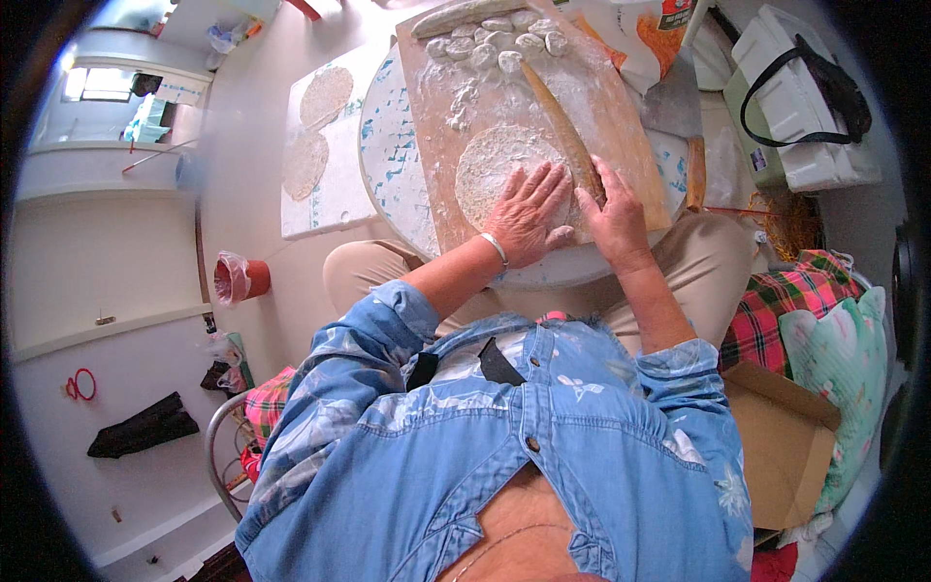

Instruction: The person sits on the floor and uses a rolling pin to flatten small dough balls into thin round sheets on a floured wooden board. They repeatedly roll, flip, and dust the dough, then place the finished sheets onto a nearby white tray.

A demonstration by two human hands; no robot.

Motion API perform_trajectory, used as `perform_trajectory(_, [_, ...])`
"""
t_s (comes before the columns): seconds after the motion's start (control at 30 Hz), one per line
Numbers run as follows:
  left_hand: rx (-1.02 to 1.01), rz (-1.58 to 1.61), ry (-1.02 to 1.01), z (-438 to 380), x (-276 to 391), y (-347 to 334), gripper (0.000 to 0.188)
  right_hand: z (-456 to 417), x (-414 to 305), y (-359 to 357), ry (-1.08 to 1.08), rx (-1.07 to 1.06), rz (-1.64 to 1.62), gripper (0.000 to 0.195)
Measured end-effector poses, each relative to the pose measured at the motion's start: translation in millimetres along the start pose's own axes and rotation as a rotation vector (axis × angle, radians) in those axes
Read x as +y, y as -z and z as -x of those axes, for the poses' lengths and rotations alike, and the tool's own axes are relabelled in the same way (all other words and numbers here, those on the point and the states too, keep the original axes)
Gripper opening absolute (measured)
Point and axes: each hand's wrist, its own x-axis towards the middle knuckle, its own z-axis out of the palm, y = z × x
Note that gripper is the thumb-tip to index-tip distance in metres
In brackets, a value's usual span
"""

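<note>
A thin flat round of dough [480,178], speckled and floured, lies on a wooden board [622,138]. My left hand [529,214] rests palm down on its near right part, fingers spread, hiding some of it. My right hand [617,214] is closed around the near end of a tapered wooden rolling pin [556,120]. The pin slants away along the dough's right side, its far tip by several floured dough pieces [486,56]. Behind those pieces lies a dough rope [465,16]. Loose flour [462,105] is scattered across the board.
Two flat dough rounds [325,98] lie on a white foam sheet [331,218] at left. A cleaver [673,98] with a wooden handle is right of the board, below a printed bag [633,36]. The board overhangs a round table [393,153]. A lined red bin [251,278] sits at left.
</note>
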Motion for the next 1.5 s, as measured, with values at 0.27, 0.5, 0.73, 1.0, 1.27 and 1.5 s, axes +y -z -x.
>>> perform_trajectory(0.27, [0.083,-0.101,0.316,-13,-68,-2,0.073,6,-1,1,0.058,0.025,0.071,0.053])
perform_trajectory(0.5, [0.108,-0.033,0.259,43,-28,-4,0.077,24,-21,-10,0.192,-0.12,0.231,0.053])
perform_trajectory(0.73, [0.09,-0.038,0.224,34,-80,18,0.063,50,-21,-10,0.358,-0.24,0.386,0.055])
perform_trajectory(1.0, [0.123,-0.012,0.041,-105,-105,7,0.06,17,5,20,0.203,-0.08,0.687,0.055])
perform_trajectory(1.27, [0.129,-0.076,-0.018,-43,-102,21,0.06,58,-8,1,0.262,-0.197,0.597,0.057])
perform_trajectory(1.5, [0.167,-0.072,0.06,-138,-79,6,0.062,32,8,19,0.137,0.037,0.644,0.064])
